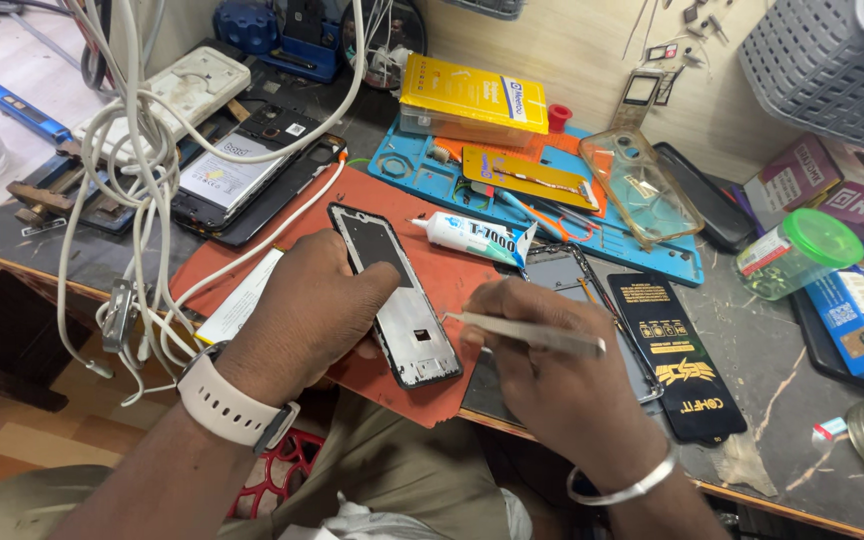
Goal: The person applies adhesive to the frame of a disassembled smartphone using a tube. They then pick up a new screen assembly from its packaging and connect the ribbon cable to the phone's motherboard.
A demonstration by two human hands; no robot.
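Pinning phone frame (397, 300) flat on orange mat (472, 275) near table (782, 380) front edge: left hand (302, 310) closed over frame's left side, thumb underneath. Right hand (552, 375) pinches metal tweezers (527, 331), tip touching frame's right edge. Judgement: keep tip low and shallow, work along edge in short strokes, left hand pressing firm so frame cannot skid. Adhesive tube (472, 238) lies just beyond frame, near enough to knock. White cables (152, 160) hang left; opened phone (242, 170) behind.

Tweezers (527, 332) brushed metal; phone frame (397, 295) grey metal (glossy black window); mat (432, 270) matt orange rubber.
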